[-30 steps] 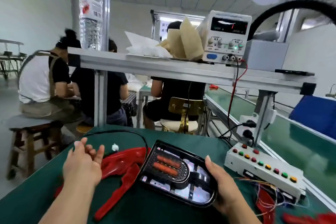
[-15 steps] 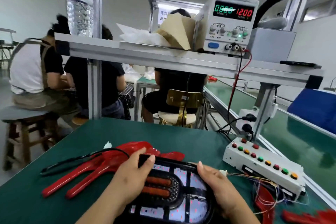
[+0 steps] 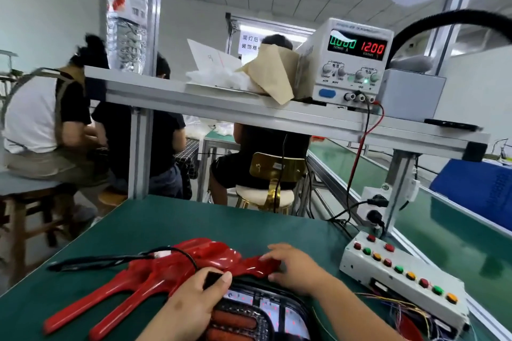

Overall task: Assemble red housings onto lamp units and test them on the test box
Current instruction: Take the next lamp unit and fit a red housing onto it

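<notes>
A black lamp unit (image 3: 266,310) with red light strips lies on the green mat at the bottom edge of the head view, partly cut off. My left hand (image 3: 194,304) grips its upper left edge, thumb over the black rim. Just behind it lies a glossy red housing (image 3: 171,271) with two long prongs pointing left. My right hand (image 3: 296,268) holds the housing's right end, fingers curled over it. The white test box (image 3: 401,271), with a row of coloured buttons, stands to the right, apart from both hands.
A black cable (image 3: 110,260) runs across the housing to the left. Loose coloured wires (image 3: 399,310) trail from the test box. On the shelf above stand a power supply (image 3: 352,61) reading 12.00 and a water bottle (image 3: 126,16). Several people sit beyond the table.
My right hand left the lamp unit's right edge and moved up onto the red housing's end. The lamp unit slid nearer to me, with my left hand still on it.
</notes>
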The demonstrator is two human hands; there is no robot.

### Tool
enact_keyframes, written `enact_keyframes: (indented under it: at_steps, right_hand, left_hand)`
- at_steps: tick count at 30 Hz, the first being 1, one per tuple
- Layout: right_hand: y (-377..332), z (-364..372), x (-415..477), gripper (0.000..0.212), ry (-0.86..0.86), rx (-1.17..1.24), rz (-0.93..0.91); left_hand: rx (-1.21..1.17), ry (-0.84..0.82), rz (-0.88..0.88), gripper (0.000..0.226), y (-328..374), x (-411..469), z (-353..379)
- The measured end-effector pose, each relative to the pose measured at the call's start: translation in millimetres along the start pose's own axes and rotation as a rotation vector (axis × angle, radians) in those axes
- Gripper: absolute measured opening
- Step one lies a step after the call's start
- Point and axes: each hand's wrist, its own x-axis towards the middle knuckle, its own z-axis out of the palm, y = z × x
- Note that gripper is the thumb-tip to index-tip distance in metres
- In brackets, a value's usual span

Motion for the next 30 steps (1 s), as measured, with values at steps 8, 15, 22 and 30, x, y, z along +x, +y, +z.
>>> enact_keyframes:
  at_steps: [8,15,22,30]
  right_hand:
    - [12,-4,-6,0.008,0.191,0.224,0.018]
    - [19,-50,-73,0.035,0.483,0.908,0.002]
    - [7,-29,-101,0.045,0.076,0.905,-0.133]
    - [-11,-11,-93,0.047,0.112,0.936,0.057]
  left_hand:
    - [-0.081,0.071,0.034,0.019,-2,5,-2]
    - [-0.357,0.109,-0.015,0.018,1,0,7]
    - [-0.608,0.116,-0.005,0.019,8,-2,12]
    - [-0.65,0.112,0.02,0.027,0,3,14]
